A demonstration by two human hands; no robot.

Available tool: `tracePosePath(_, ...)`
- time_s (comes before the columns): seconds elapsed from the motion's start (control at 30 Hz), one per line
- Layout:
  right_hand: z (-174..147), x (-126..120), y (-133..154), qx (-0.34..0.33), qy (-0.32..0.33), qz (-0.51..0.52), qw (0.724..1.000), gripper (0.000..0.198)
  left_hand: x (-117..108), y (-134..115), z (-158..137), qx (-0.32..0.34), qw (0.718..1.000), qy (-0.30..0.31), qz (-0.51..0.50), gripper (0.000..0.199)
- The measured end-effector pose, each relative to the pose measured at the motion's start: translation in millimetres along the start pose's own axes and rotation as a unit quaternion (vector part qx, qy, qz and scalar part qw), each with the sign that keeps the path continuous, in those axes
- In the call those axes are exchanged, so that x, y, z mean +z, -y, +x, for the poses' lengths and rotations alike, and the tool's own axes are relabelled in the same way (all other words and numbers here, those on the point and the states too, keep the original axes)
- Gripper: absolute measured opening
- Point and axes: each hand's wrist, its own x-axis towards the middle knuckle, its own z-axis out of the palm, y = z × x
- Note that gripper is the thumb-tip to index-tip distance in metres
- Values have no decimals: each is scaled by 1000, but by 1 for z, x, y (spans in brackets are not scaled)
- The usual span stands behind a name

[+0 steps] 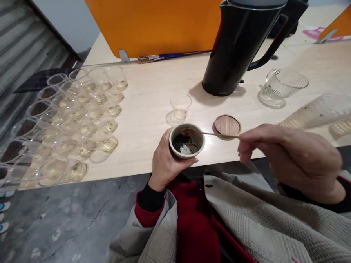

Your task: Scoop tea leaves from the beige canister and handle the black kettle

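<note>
My left hand (165,161) grips a small round white jar (187,140) holding dark loose tea leaves, at the table's front edge. My right hand (285,153) pinches the handle of a thin spoon (211,134), whose bowl rests inside the jar's rim. The jar's round wooden lid (227,125) lies flat on the table just right of the jar. A single small empty glass cup (180,105) stands behind the jar.
A black electric kettle (244,39) stands at the back. A glass pitcher (281,86) sits to its right, another glass vessel (324,114) near my right hand. Several small glass cups (83,120) crowd the table's left. An orange divider (158,18) rises behind.
</note>
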Motion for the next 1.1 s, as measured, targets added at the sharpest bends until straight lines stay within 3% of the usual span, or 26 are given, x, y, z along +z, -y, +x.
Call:
tracePosePath(0.07, 4, -1, 2, -41, 88, -45, 994, 37, -1, 0, -1, 8, 1000, 3, 7, 106)
tracePosePath(0.3, 25, 6, 4, -122, 196, -124, 965, 34, 1, 1, -3, 18, 1000, 4, 24, 110)
tracePosePath(0.7, 43, 23, -9, -166, 253, -167, 938, 35, -1, 0, -2, 4, 999, 10, 32, 111)
tracePosePath(0.9, 44, 21, -4, -144, 272, -139, 941, 26, 0, 1, -3, 8, 999, 8, 35, 113)
tracePosePath(1.1, 52, 19, 1, -60, 292, -36, 954, 18, 1, 2, -4, 11, 999, 0, 35, 113)
